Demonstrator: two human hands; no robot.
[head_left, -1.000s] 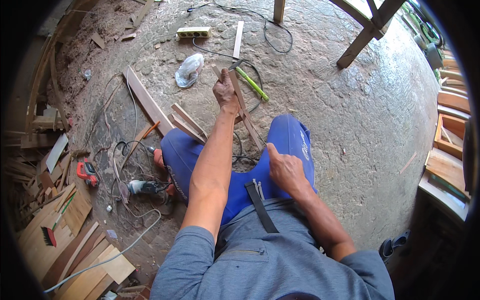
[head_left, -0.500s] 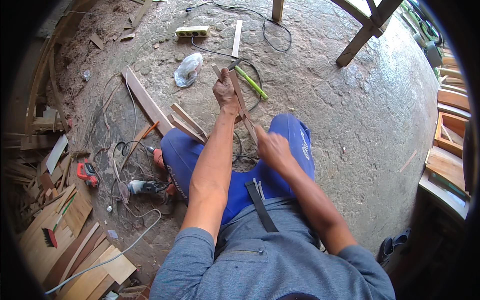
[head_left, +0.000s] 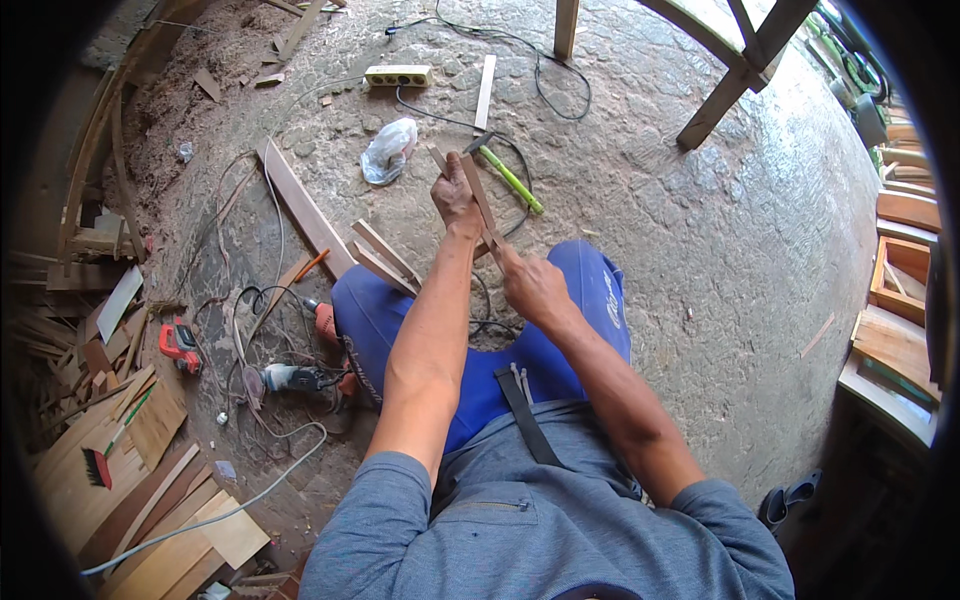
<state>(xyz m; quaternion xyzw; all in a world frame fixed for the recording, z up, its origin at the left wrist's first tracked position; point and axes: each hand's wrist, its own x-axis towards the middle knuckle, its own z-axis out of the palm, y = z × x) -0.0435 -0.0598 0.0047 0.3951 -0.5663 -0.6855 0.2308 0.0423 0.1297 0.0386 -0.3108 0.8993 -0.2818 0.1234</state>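
My left hand (head_left: 457,200) is closed around a narrow wooden strip (head_left: 479,195), its thumb toward the far end. A second pale piece of wood (head_left: 437,157) pokes out beside that thumb. At the strip's near end, my right hand (head_left: 538,290) is closed with its fingers against the wood; what lies inside them is hidden. Just beyond my left hand, a hammer (head_left: 512,181) with a bright green handle lies on the ground. Two short wooden pieces (head_left: 385,255) rest by my left knee, near a long plank (head_left: 303,210).
A power strip (head_left: 398,76) and a crumpled plastic bag (head_left: 388,152) lie ahead. Power tools (head_left: 290,377) with tangled cords are left of my leg. Stacked boards (head_left: 150,500) fill the lower left. A wooden frame (head_left: 735,85) stands at far right; wooden parts (head_left: 900,270) line the right side.
My right hand has moved forward and slightly left along the strip, closer to my left hand. My left hand keeps its hold. The whole view has shifted a little.
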